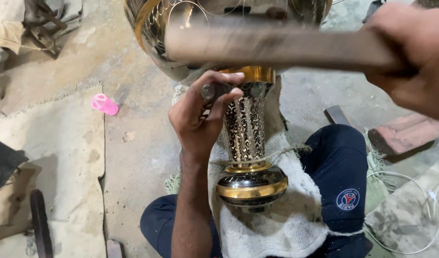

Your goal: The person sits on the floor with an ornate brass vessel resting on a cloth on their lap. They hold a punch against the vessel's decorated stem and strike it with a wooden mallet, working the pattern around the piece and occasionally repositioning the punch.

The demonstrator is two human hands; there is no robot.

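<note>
Floor, far left: a small pink plastic cap [104, 104] lies on the bare concrete floor [133, 157], well apart from the work.
Left hand: the left hand [198, 117] is clenched around a short dark metal punch [214, 90], its tip set against the neck of the vase.
Work piece: a tall black-and-gold engraved brass vase [248, 143] lies across the lap on a worn off-white towel [286, 215], base toward the camera and wide bowl away; a thin cord [281, 154] crosses its waist.
Right hand: the right hand [415, 57] grips the handle of a blurred wooden mallet [277, 45], held level above the punch.
Floor, right: a reddish brick [406, 134] and a white cable [420, 200] lie beside the knee in dark blue trousers [341, 167].
Step in hand: by the look of it, chasing the pattern into the neck, one tap per setting of the punch.
Next move calls for: a light, square blow on the punch head, the vase kept from rolling on the towel; a skewed hit could mar the gilt band.
</note>
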